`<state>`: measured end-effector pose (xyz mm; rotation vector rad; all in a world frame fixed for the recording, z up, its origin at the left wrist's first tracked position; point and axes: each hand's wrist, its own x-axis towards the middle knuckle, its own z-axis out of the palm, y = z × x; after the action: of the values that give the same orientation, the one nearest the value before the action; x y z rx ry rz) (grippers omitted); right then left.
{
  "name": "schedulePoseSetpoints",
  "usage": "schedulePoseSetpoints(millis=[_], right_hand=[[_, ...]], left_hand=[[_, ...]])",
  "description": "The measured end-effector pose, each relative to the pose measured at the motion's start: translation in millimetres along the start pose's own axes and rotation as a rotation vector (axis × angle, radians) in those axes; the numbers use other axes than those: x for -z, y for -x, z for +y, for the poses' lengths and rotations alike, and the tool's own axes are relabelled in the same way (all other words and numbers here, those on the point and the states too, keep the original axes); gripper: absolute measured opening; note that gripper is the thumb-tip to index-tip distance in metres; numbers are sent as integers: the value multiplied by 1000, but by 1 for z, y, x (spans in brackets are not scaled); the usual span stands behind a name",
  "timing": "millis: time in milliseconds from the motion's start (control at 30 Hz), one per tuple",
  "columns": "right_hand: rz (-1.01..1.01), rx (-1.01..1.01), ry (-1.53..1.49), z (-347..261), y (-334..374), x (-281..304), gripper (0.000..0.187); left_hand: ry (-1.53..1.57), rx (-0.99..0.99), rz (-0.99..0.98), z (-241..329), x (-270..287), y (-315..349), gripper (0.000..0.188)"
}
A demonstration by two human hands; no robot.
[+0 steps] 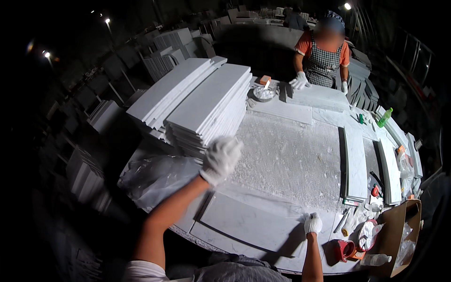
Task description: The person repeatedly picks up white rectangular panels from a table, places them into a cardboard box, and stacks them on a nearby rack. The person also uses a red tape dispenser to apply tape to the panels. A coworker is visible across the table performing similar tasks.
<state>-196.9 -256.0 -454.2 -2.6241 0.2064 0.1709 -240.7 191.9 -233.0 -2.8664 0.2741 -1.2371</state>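
Both my hands wear white knit gloves. My left hand [221, 160] is raised near the front of a tall slab stack and slightly blurred; its fingers look curled, but I cannot make out what is in them. My right hand [313, 223] is closed at the right end of a white marble-look slab [249, 221], and what it grips is too small to name. The slab lies lengthwise before me, its far edge partly covered by something thin and see-through, like plastic film [263, 199]. Crumpled clear plastic sheeting [159, 176] lies left of my left hand.
Stacked slabs [211, 98] stand at the left. A dusty board [291, 155] covers the middle. Upright slabs [355, 162], a red tape dispenser [345, 250], a plastic bottle [376, 260] and a cardboard box [399, 235] line the right. Opposite stands a co-worker [324, 61], gloved hand near another slab stack.
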Motion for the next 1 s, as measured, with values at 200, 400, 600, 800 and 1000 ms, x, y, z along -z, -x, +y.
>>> schedulePoseSetpoints(millis=[200, 400, 600, 800, 1000], right_hand=[[11, -3, -2, 6, -2, -4, 29], [44, 7, -64, 0, 1, -15, 28], [47, -32, -42, 9, 0, -17, 26], [82, 61, 25, 16, -5, -13, 19], [-11, -7, 0, -18, 3, 14, 16]], left_hand=[[-389, 652, -318, -141, 3, -61, 54], [-442, 952, -507, -212, -10, -68, 71], [-377, 995, -545, -190, -10, -94, 78], [-379, 891, -600, -160, -30, -113, 85], [-522, 874, -772, -100, -108, -188, 85]])
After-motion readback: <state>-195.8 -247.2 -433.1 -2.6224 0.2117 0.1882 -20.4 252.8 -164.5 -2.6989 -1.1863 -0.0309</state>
